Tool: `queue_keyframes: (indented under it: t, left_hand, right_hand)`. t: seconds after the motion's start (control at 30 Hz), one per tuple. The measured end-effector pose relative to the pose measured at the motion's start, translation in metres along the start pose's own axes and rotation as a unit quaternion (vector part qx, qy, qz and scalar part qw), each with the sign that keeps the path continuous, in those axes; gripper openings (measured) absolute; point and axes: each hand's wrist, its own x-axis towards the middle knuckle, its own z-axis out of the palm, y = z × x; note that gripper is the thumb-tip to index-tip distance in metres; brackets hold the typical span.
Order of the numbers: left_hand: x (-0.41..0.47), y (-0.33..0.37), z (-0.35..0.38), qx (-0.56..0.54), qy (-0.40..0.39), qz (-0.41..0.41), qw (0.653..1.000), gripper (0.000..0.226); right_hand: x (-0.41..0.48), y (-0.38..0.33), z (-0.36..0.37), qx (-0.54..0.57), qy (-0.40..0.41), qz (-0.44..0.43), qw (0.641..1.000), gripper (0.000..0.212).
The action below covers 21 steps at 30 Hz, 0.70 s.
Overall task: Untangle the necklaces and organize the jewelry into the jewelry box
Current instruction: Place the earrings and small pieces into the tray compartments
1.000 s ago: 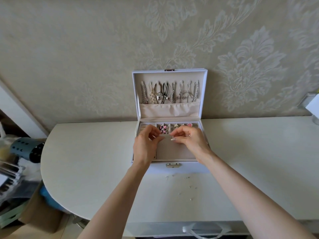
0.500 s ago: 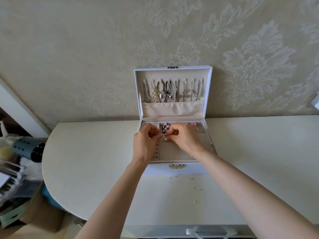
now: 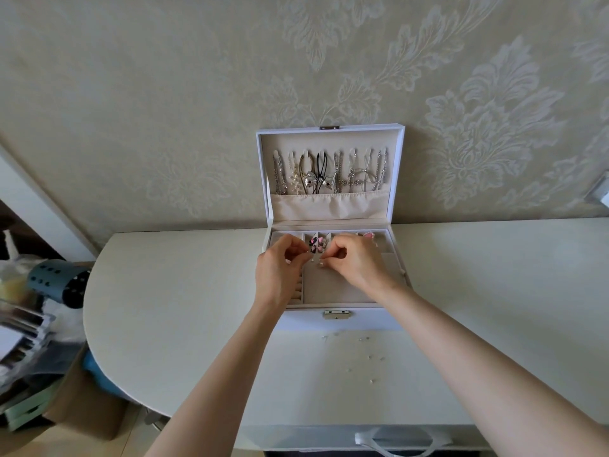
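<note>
Jewelry box [image 3: 369, 320] open; left hand [image 3: 280, 272] and right hand [image 3: 357, 262] each pinch one tiny pale piece [image 3: 311, 259] (kind unclear).

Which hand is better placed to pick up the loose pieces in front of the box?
Right, probably: the loose pieces lie right of the latch, nearer the right hand than the left hand; both pinch tiny pale jewelry.

Left hand [image 3: 279, 270] and right hand [image 3: 357, 263] sit over the open jewelry box [image 3: 372, 320], pinching a tiny pale bit [image 3: 311, 259] (too small to ID), necklaces [image 3: 329, 173] hanging in the lid.
</note>
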Motion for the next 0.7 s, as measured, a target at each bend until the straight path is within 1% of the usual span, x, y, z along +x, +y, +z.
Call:
queue_keyframes:
  t: [0.13,0.23,0.37,0.4,0.43,0.5,0.6,0.7]
  left_hand:
    - [0.0,-0.001,0.0,0.002,-0.003,-0.005,1.0,0.011]
    - [0.0,-0.001,0.0,-0.001,0.001,0.0,1.0,0.008]
    - [0.0,0.0,-0.001,-0.019,-0.005,0.001,1.0,0.012]
    - [0.0,0.0,-0.002,-0.033,-0.007,-0.005,0.999,0.012]
    - [0.0,0.0,-0.003,-0.048,-0.013,-0.013,0.999,0.014]
    - [0.0,0.001,-0.004,-0.076,-0.037,-0.026,0.996,0.02]
    - [0.0,0.003,-0.007,-0.116,-0.067,-0.053,0.989,0.025]
    - [-0.001,0.005,-0.008,-0.14,-0.079,-0.066,0.985,0.024]
  right_hand:
    - [0.001,0.002,0.001,-0.018,-0.001,-0.011,1.0,0.018]
    - [0.0,0.004,0.002,-0.05,-0.012,-0.045,0.998,0.014]
    - [-0.003,0.009,0.003,-0.081,-0.012,-0.102,0.991,0.006]
    - [-0.004,0.01,0.001,-0.068,-0.001,-0.106,0.992,0.003]
    - [-0.004,0.009,0.0,-0.04,0.015,-0.102,0.994,0.004]
    - [-0.005,0.007,-0.003,0.033,0.039,-0.077,0.996,0.015]
    - [-0.007,0.0,-0.006,0.127,0.014,-0.047,0.991,0.018]
    - [-0.009,-0.002,-0.006,0.167,0.007,-0.041,0.985,0.014]
